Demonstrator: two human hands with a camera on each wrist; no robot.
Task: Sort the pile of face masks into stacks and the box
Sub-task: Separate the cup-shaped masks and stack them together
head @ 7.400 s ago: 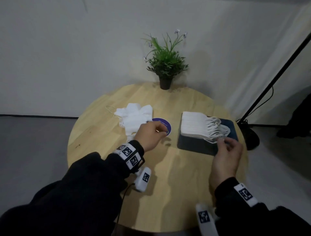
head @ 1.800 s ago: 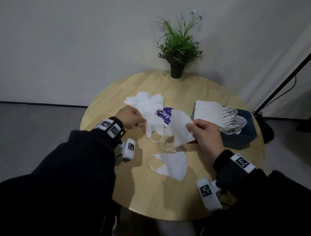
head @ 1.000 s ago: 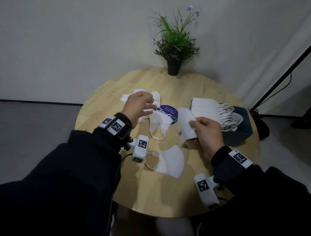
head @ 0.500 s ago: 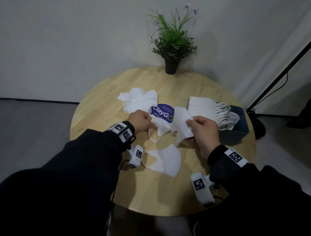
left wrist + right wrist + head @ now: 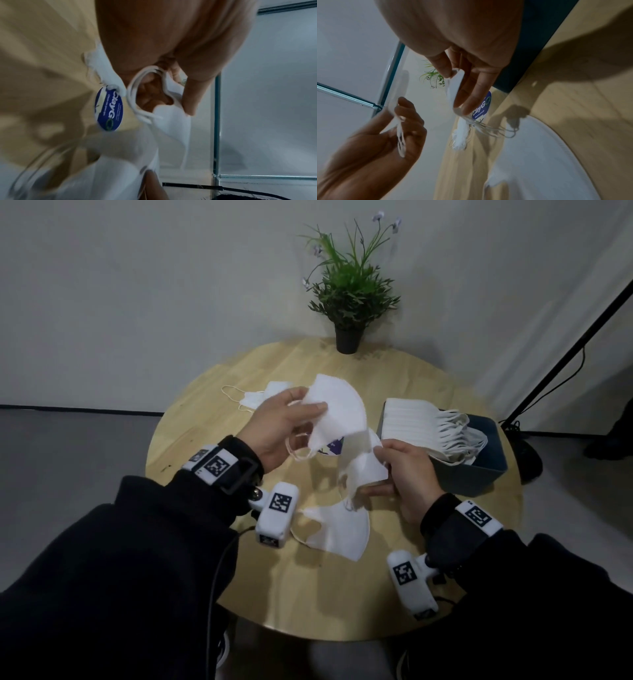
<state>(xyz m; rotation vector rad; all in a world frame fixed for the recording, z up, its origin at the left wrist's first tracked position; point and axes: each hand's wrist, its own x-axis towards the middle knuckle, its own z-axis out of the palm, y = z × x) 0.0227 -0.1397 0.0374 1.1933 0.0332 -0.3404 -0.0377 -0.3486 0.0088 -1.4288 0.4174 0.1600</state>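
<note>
Holding one folded white mask (image 5: 337, 409) up in my left hand (image 5: 277, 426), I keep it clear of the table (image 5: 205, 419) so I can judge its shape before it joins a stack. My thumb lies across its near edge with the fingers behind, palm turned toward me, wrist raised above the tabletop, and its ear loops (image 5: 137, 93) hang down by my palm. Behind that hand, what remains of the loose pile (image 5: 260, 398) lies at the far left of the table, one loop trailing outward.

Just below my hands a single mask (image 5: 342, 529) lies flat near the front edge; I judge that to be the start of a stack. A blue round sticker (image 5: 109, 109) shows on the wood between my hands.

My right hand (image 5: 407, 474) pinches a second mask (image 5: 364, 467), thumb underneath and fingers on top, held lower and tilted, apart from the other mask. Furthest right, the dark box (image 5: 479, 474) already holds a row of flat pleated masks (image 5: 414, 422) standing on edge, their loops spilling rightward.
</note>
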